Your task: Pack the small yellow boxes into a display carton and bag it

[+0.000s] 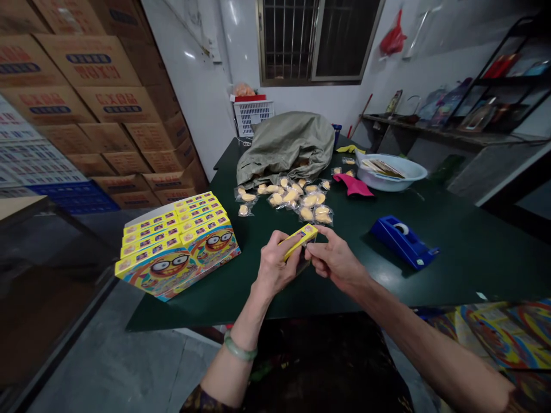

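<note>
1. Nearest lay the person's dark clothing, below and to the left of the blue tape dispenser, the landmark here.
2. The left forearm, ringed by a pale green bangle, rose steeply, and the right forearm slanted in from the near side of the dispenser.
3. Left of the dispenser, the left hand was closed around a small yellow box, its knuckles bent; the box was tilted, its far end toward the right hand.
4. The right hand was half curled, its index finger reaching to the box's far end, the thumb close under it and the other fingers folded; whether it pinched anything I could not tell.
5. Well left of the dispenser, a block of printed yellow boxes stood on the dark green table.
6. Beyond the dispenser and to its left lay clear-wrapped pale pieces and a pink cloth; almost straight beyond it stood a pale basin.
7. Farther beyond and left of it slumped a grey-green sack.
</note>
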`<state>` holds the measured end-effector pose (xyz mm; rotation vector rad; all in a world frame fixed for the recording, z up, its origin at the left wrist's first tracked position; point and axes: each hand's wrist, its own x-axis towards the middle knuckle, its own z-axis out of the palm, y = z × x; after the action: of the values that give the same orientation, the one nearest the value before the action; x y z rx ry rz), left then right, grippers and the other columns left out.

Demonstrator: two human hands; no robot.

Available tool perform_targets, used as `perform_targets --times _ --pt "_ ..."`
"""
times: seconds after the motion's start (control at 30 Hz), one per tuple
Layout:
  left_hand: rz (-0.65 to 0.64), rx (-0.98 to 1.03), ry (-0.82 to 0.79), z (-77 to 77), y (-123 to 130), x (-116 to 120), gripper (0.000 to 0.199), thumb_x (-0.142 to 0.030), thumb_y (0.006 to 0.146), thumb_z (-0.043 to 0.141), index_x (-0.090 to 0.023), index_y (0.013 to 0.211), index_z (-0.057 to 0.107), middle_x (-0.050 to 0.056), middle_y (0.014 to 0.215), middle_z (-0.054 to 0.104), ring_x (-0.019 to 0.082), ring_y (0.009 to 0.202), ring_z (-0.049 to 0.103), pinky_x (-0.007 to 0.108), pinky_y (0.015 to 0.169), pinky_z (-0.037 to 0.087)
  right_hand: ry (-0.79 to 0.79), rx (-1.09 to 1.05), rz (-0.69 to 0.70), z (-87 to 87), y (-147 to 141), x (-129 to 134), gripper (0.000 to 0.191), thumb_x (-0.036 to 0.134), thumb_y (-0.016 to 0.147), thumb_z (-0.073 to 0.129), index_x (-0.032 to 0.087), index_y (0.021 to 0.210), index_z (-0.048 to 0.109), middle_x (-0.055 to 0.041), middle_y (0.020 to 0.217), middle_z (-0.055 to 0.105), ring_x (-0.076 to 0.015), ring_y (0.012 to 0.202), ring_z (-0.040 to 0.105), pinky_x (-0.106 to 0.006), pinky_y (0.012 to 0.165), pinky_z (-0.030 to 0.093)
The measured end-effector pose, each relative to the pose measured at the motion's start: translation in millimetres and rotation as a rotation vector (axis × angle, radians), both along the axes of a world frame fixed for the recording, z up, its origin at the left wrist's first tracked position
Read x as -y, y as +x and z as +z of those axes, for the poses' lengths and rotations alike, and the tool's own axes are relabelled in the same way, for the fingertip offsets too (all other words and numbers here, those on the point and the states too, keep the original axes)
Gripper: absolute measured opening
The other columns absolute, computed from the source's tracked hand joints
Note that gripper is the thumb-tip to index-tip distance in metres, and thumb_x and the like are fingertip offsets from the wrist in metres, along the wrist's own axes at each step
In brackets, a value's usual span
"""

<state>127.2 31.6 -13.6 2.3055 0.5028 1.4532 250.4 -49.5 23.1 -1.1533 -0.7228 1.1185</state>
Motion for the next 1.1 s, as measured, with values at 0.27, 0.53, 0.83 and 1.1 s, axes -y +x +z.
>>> perform_targets --times 0.27,0.53,0.83,1.1 --pt "-0.081 0.058 -0.027 7.3 -0.9 3.5 0.027 -0.019 0.084 0.051 -0.019 0.104 0.068 0.004 0.083 0.057 0.01 0.066 0.058 0.019 0.055 0.047 0.101 0.034 -0.135 -31.7 -10.6 -11.8 0.067 0.042 0.064 0.073 0.019 0.113 0.032 0.0089 0.05 0.06 -0.0075 0.032 0.041 -0.016 0.03 0.033" --pt "0.09 0.133 -0.098 2.8 10.0 -2.5 0.013 -0.02 0.079 0.064 -0.017 0.09 0.071 0.003 0.077 0.058 0.011 0.069 0.058 0.021 0.061 0.047 0.015 0.04 -0.039 -75.8 -8.7 -13.4 0.067 0.049 0.066 0.069 0.017 0.115 0.036 0.0139 0.037 0.047 -0.0076 0.027 0.035 -0.016 0.027 0.031" --pt "-0.234 0.364 -0.882 0.3 -29.8 -19.9 0.043 -0.016 0.054 0.072 -0.018 0.096 0.069 0.004 0.093 0.065 0.014 0.077 0.06 0.022 0.064 0.048 -0.075 0.144 -0.032 -97.5 18.1 0.0 0.064 0.046 0.069 0.066 0.01 0.12 0.051 0.0107 0.043 0.046 -0.0061 0.031 0.034 -0.016 0.029 0.029" --pt "-0.079 0.813 -0.999 7.3 -41.7 7.9 0.044 -0.016 0.052 0.068 -0.02 0.095 0.065 0.001 0.085 0.068 0.011 0.07 0.061 0.021 0.062 0.048 0.047 0.021 -0.07 -73.4 10.1 21.4 0.052 0.054 0.076 0.065 0.019 0.113 0.059 -0.0095 0.104 0.067 -0.0217 0.09 0.064 -0.027 0.06 0.054"
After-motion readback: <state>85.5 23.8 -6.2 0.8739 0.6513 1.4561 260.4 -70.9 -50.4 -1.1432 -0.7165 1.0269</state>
